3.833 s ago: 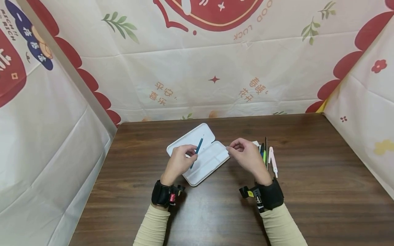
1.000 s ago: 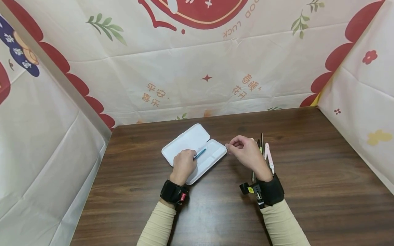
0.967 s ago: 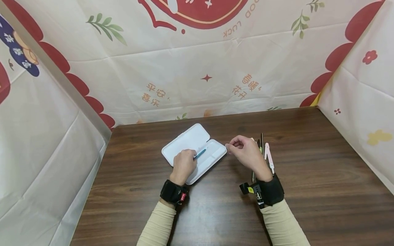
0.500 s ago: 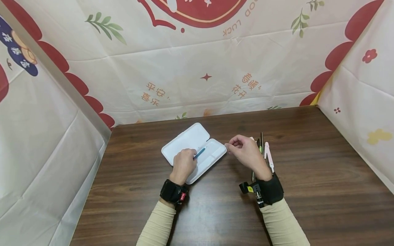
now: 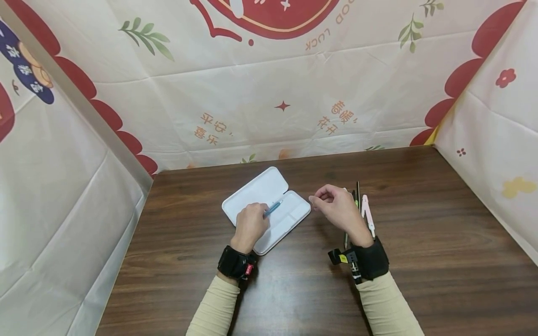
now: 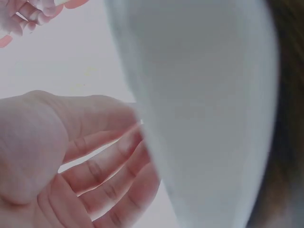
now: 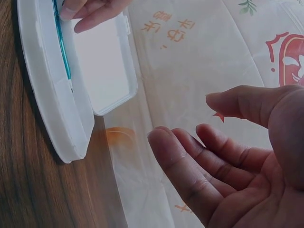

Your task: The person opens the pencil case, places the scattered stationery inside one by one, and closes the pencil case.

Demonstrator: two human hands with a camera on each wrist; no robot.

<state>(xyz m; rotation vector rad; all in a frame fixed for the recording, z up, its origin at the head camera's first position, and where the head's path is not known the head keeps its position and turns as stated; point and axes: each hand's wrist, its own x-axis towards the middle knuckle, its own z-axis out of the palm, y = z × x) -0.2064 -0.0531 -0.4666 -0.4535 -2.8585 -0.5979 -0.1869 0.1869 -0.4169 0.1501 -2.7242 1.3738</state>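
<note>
An open white pencil case [image 5: 287,225] lies slanted on the table, its lid folded back to the far left. My left hand [image 5: 252,223] reaches down into it and pinches a blue pen [image 5: 273,207], which lies along the tray's inner side beside the hinge; its pale tip shows in the right wrist view. A white case wall fills much of the left wrist view and covers the fingertips. Just past the case's right end hovers my right hand [image 5: 335,207], fingers loosely bent, thumb apart from them, nothing held.
Partly behind the right hand lie a pink compass-like tool [image 5: 368,217], a thin dark stick [image 5: 358,196] and something green. The brown wooden table [image 5: 420,224] meets a printed cloth [image 5: 269,88] at the back and sides.
Since the earliest frame, my left hand has lowered the blue pen from above the case into its tray. Lately the case has turned very slightly. My right hand stays nearly still.
</note>
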